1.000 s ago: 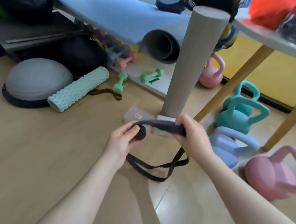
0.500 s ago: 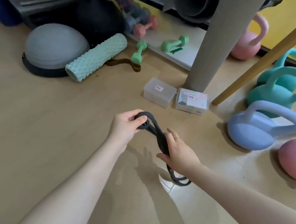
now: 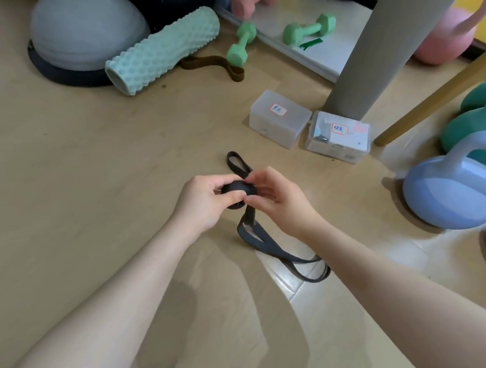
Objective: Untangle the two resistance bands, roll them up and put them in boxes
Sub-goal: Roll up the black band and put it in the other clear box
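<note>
1. Above the floor point(image 3: 66, 194), the left hand point(image 3: 206, 203) and right hand point(image 3: 276, 196) pinch the black resistance band's point(image 3: 268, 245) rolled end with curled fingers; its tail trails on the floor.
2. Two lidded clear boxes point(image 3: 280, 119) sit just beyond.
3. Farther off, the brown resistance band point(image 3: 211, 63) lies beside a foam roller point(image 3: 162, 49).

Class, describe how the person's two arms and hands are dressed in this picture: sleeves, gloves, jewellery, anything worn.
Both forearms are bare up to the frame edge, with no sleeve showing. The left hand and the right hand wear no gloves. No watch or bracelet shows at either wrist. No ring can be made out on the fingers here.
</note>
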`<state>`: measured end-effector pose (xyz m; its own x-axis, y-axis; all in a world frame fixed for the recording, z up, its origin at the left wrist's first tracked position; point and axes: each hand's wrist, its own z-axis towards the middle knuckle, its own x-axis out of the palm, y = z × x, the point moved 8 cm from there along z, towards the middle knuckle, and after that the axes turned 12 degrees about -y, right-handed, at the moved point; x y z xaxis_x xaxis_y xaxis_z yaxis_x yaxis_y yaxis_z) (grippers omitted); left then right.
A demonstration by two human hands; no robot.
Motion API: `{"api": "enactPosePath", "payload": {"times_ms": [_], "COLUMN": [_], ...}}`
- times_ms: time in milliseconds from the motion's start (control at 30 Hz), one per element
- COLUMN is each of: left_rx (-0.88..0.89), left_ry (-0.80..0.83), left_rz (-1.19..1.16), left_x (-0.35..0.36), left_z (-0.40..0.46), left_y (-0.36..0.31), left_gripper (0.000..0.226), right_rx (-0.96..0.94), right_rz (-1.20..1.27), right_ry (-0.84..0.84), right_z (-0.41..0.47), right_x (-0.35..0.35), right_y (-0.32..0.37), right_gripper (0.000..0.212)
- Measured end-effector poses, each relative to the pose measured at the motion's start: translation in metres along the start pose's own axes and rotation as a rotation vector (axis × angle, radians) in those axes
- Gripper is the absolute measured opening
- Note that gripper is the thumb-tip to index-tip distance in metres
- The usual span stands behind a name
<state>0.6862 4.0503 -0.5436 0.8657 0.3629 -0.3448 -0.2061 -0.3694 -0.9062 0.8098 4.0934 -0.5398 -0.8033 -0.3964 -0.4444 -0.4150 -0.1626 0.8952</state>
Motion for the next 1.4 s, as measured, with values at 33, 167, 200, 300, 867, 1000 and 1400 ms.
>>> {"api": "enactPosePath", "payload": {"times_ms": [33,167,200,300,867,1000,1400], "left_rx": [-0.008,-0.134,-0.187,-0.314,-0.421,-0.309,-0.274], "left_ry": [0.017,-0.004,-0.025,-0.020,0.042,0.214,0.144], "left_rz": [-0.021,-0.239,-0.299,-0.465,-0.621,-0.241,-0.250], "left_x": [0.002,0.009,0.011,0.023,0.038,0.033,0.034], "left_z": [-0.002,-0.010,-0.013,-0.022,-0.043,-0.046,-0.060], "left_y": [0.006,0.035,0.043,0.057,0.055,0.050,0.041], "left_gripper": [0.025,0.022,0.023,0.025,0.009,0.020,0.012], "right_rx": [-0.019,-0.083,-0.068,0.074,0.212,0.245,0.177], "right_rz": [-0.006,-0.046,-0.013,0.139,0.345,0.270,0.253], "right_ry": [-0.009,-0.042,-0.060,-0.136,-0.273,-0.076,-0.038], "right_z": [-0.001,-0.008,-0.011,-0.021,-0.047,-0.052,-0.056], "right_x": [0.003,0.009,0.009,0.005,-0.016,-0.020,-0.022], "right_y": [-0.001,-0.013,-0.017,-0.035,-0.027,-0.032,-0.024], "right_gripper": [0.022,0.019,0.018,0.019,0.016,0.014,0.017]}}
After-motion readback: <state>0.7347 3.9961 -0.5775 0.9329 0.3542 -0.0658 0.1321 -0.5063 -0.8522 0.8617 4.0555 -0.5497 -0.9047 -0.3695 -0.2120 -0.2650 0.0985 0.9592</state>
